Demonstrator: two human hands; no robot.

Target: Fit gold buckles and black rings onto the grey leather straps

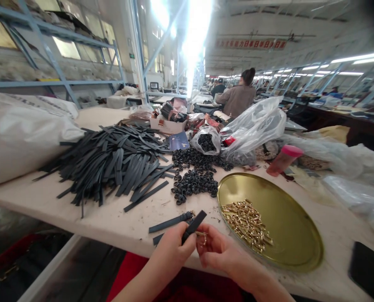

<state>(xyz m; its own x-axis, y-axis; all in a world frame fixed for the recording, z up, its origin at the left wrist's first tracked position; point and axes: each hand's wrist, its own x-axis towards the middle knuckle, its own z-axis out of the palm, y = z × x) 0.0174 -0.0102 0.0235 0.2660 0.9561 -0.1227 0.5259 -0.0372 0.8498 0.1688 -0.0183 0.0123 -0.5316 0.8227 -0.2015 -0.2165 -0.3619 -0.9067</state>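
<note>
Black flat leather-like strip is pinched in the left fingers; right fingers, touching it, grasp a small gold metal buckle; round gold tray right of them.

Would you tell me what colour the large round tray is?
The tray is shiny gold, best seen in the head view.

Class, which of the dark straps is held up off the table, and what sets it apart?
The strap in the left hand, pinched under the thumb. The others lie in the big pile or on the table nearby.
</note>
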